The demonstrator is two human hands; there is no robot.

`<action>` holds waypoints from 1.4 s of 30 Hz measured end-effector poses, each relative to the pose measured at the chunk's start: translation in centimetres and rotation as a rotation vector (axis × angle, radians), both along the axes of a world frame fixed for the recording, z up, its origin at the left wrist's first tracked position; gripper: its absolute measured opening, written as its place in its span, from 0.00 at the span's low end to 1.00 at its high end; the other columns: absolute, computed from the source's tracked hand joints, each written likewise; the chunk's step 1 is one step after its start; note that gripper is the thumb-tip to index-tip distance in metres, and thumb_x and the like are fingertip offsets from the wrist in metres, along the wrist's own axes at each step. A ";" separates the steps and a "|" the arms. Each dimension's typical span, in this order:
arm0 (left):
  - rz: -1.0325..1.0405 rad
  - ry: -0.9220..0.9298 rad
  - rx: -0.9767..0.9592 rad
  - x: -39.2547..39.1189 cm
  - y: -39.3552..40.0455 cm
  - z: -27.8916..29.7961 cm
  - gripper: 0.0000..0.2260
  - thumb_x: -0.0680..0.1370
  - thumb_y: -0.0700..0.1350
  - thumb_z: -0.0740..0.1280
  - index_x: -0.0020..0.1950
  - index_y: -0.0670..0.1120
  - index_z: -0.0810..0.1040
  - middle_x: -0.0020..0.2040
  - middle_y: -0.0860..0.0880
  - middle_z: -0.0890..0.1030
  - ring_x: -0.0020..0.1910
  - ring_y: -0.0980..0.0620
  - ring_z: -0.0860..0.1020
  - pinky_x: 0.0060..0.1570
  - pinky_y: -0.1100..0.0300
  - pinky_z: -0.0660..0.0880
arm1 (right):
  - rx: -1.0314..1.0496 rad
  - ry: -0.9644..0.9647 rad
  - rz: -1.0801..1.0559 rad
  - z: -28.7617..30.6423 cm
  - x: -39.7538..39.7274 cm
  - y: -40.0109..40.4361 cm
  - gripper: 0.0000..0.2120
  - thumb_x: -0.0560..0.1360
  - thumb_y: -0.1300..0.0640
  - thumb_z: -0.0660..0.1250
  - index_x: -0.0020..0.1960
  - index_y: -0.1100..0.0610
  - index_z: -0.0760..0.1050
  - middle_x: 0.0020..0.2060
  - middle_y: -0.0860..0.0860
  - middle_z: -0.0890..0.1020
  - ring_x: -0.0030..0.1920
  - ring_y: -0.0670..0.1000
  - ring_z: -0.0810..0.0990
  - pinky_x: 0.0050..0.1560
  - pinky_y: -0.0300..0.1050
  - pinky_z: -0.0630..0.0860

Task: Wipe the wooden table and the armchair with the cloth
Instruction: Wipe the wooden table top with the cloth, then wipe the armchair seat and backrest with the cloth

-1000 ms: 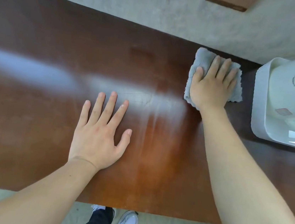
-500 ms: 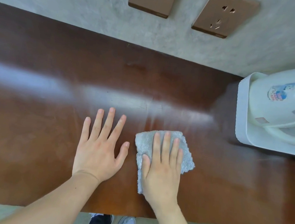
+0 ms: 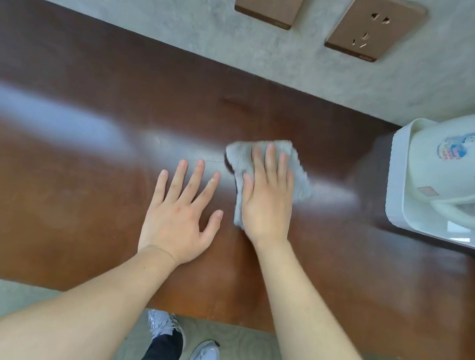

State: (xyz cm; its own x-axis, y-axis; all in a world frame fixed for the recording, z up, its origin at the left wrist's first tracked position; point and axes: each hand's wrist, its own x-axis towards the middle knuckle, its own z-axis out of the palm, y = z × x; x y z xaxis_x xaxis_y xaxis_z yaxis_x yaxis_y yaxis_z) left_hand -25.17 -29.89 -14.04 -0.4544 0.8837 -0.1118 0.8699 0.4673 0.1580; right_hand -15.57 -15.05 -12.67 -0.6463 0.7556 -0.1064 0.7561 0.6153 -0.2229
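Nearest the viewer, the left hand (image 3: 179, 216) is laid flat on the wooden table (image 3: 64, 188) with fingers spread, touching nothing else. Just beside it, the right hand (image 3: 268, 197) is pressed palm-down on the grey cloth (image 3: 299, 175), fingers extended and close together, the cloth lying mid-table. Farther off, a white kettle (image 3: 465, 166) is seen in a white tray (image 3: 397, 181) at the table's right end, below two wall plates (image 3: 374, 26).
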 end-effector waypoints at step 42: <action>1.169 -0.459 0.976 34.9 -38.9 34.9 0.28 0.63 0.77 0.70 0.57 0.67 0.69 0.45 0.49 0.85 0.41 0.52 0.82 0.47 0.56 0.75 | -1.538 0.192 0.821 32.9 20.2 -33.4 0.24 0.79 0.41 0.65 0.51 0.65 0.81 0.50 0.67 0.84 0.47 0.59 0.83 0.52 0.58 0.77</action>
